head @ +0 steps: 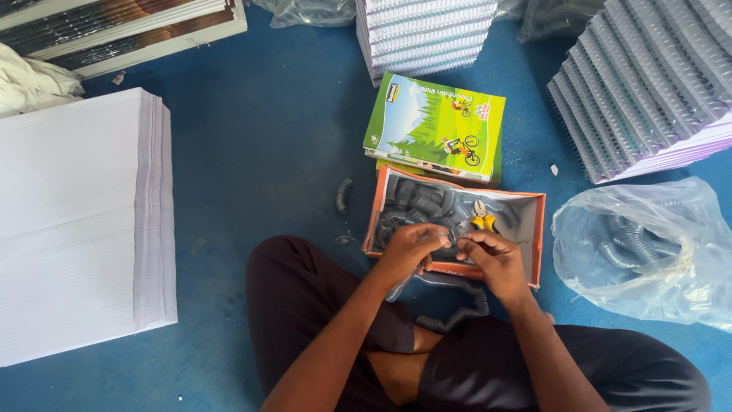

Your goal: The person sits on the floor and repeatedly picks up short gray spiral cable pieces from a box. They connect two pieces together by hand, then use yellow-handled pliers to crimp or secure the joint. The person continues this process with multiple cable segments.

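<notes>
Head view looks down on a blue floor (259, 137) where a person sits cross-legged. Biggest is the tall stack of white ruled paper (80, 221) at the left, then the fanned pile of spiral-bound notebooks (648, 76) at upper right. A clear plastic bag (648, 252) holding grey spiral coils lies right of the knees. A green notebook cover (435, 126) with cyclists sits just beyond an orange cardboard box (537, 229), which holds many short grey coil pieces and yellow-handled cutters (482, 220).

Over the box's near edge, the left hand (412, 252) and right hand (492, 259) meet, fingers pinched narrow on a grey binding coil (450, 238) between them. Its long axis seems to run left to right, hand to hand; both are equally near. A longer coil length (457, 313) trails into the lap. One stray coil (343, 194) lies left of the box.
</notes>
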`<state>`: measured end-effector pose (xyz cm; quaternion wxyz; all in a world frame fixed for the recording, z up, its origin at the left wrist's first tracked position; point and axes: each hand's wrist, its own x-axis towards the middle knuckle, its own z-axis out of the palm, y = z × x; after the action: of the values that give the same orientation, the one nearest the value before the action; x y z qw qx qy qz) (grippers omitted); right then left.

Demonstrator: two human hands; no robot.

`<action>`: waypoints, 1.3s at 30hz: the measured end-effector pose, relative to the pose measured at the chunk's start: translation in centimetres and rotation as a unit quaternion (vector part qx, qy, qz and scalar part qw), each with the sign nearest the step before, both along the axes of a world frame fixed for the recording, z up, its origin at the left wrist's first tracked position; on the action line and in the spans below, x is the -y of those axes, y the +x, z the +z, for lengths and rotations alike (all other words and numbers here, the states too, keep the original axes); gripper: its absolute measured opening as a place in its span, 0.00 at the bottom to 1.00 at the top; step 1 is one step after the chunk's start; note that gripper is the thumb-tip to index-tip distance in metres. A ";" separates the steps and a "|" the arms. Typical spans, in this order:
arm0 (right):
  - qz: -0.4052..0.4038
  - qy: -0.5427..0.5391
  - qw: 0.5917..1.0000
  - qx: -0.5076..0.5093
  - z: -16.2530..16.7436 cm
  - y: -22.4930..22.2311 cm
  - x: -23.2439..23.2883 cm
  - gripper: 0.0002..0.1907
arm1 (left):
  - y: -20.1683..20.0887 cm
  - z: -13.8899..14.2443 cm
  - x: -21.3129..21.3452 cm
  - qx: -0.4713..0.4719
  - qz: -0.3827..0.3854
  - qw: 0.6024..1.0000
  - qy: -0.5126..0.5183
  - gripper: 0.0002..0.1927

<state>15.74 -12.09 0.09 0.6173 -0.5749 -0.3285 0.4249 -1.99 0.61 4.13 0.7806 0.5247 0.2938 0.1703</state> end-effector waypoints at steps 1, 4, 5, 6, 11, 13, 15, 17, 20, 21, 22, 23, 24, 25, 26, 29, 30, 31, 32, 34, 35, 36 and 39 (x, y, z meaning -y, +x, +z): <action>0.001 -0.006 1.000 0.006 0.0 0.0 0.0 0.07 | 0.1 0.0 0.0 -0.005 0.005 1.000 0.004 0.22; 0.008 -0.020 1.000 0.023 0.2 -0.2 0.0 0.08 | 0.3 0.1 0.4 -0.034 0.018 0.999 0.023 0.20; 0.012 -0.024 0.999 0.026 0.3 -0.4 0.0 0.08 | 0.4 0.1 0.6 -0.054 0.023 0.998 0.034 0.19; 0.016 -0.027 0.999 0.030 0.4 -0.4 0.0 0.08 | 0.5 0.2 0.8 -0.073 0.028 0.996 0.045 0.18; 0.047 0.016 0.995 0.081 0.9 -1.1 0.0 0.07 | 0.6 0.2 0.9 -0.061 0.036 0.994 0.078 0.18; 0.051 0.015 0.995 0.087 1.2 -1.3 0.0 0.07 | 0.6 0.1 0.8 -0.059 0.033 0.994 0.092 0.18; 0.043 -0.013 0.993 0.109 1.4 -1.3 0.0 0.06 | 0.6 0.1 0.7 -0.056 0.027 0.993 0.103 0.18; 0.035 -0.026 0.993 0.111 1.6 -1.2 0.0 0.07 | 0.5 0.1 0.7 -0.072 0.021 0.994 0.081 0.19; 0.014 -0.039 0.996 0.075 1.6 -1.0 -0.1 0.06 | 0.4 0.0 0.6 -0.049 0.020 0.997 0.058 0.20; 0.006 -0.042 0.997 0.057 1.6 -1.0 -0.2 0.06 | 0.4 -0.1 0.6 -0.034 0.022 0.998 0.052 0.20; 0.003 -0.040 0.998 0.054 1.5 -0.9 -0.1 0.06 | 0.4 -0.2 0.6 -0.026 0.015 0.999 0.044 0.20; 0.000 -0.037 0.998 0.051 1.4 -0.8 -0.1 0.06 | 0.4 -0.2 0.4 -0.017 0.009 0.999 0.036 0.20; -0.003 -0.034 0.998 0.049 1.2 -0.7 -0.1 0.06 | 0.3 -0.3 0.3 -0.009 0.003 1.000 0.028 0.21; -0.002 -0.032 0.998 0.048 1.1 -0.7 -0.1 0.06 | 0.3 -0.4 0.2 -0.010 -0.001 1.000 0.028 0.20; 0.000 -0.029 0.998 0.048 0.9 -0.6 -0.1 0.06 | 0.2 -0.5 0.0 -0.011 -0.005 1.000 0.027 0.20; 0.001 -0.031 0.998 0.061 0.6 -0.5 -0.2 0.06 | 0.2 -0.8 -0.2 -0.017 -0.012 1.000 0.021 0.20; 0.000 -0.032 0.997 0.068 0.5 -0.4 -0.2 0.06 | 0.3 -0.9 -0.3 -0.021 -0.014 1.000 0.018 0.21; 0.001 -0.028 0.997 0.067 0.5 -0.4 -0.2 0.06 | 0.2 -0.9 -0.3 -0.017 -0.014 1.000 0.017 0.21; 0.000 -0.024 0.997 0.067 0.6 -0.4 -0.2 0.06 | 0.2 -1.0 -0.4 -0.014 -0.015 1.000 0.015 0.21; 0.004 -0.023 0.998 0.065 0.7 -0.4 -0.2 0.05 | 0.2 -1.2 -0.4 -0.013 -0.016 1.000 0.010 0.20; 0.008 -0.025 0.998 0.064 0.8 -0.5 -0.1 0.05 | 0.2 -1.3 -0.4 -0.015 -0.015 1.000 0.007 0.20; 0.012 -0.027 0.998 0.064 0.9 -0.6 -0.1 0.05 | 0.2 -1.3 -0.4 -0.018 -0.015 1.000 0.005 0.20; 0.036 -0.004 0.996 0.076 1.1 -1.1 -0.2 0.06 | 0.3 -1.4 0.0 -0.031 -0.006 0.999 0.024 0.18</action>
<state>14.63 -11.91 1.14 0.5725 -0.5960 -0.3929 0.4033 -1.64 0.61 2.71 0.7597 0.5498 0.3101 0.1564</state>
